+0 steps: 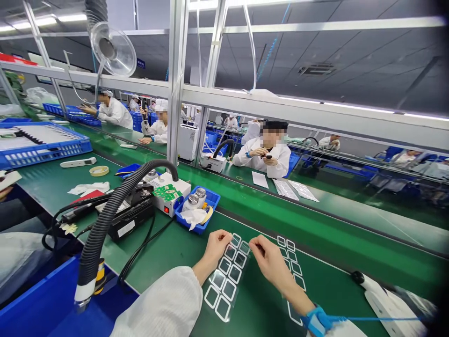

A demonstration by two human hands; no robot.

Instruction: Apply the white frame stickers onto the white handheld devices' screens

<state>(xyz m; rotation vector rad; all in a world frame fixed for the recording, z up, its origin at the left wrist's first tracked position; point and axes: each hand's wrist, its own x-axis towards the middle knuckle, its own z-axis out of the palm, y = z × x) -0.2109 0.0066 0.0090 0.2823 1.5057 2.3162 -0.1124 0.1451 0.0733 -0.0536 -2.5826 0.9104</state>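
A clear sheet bearing two columns of white rounded frames lies between my hands on the green bench. My left hand pinches the sheet's upper left edge, its fingers closed. At the upper right corner, the thumb and fingers of my right hand are pressed together on the edge of the same sheet. A second sheet with similar white frames lies to the right, partly covered by my right hand and forearm. A blue strap with a cord circles my right wrist.
A blue tray with metal-capped bottles stands beyond my left hand. Left of it are a white box with a green circuit board and a black hose. A white handheld device lies right. Co-workers sit across the green belt.
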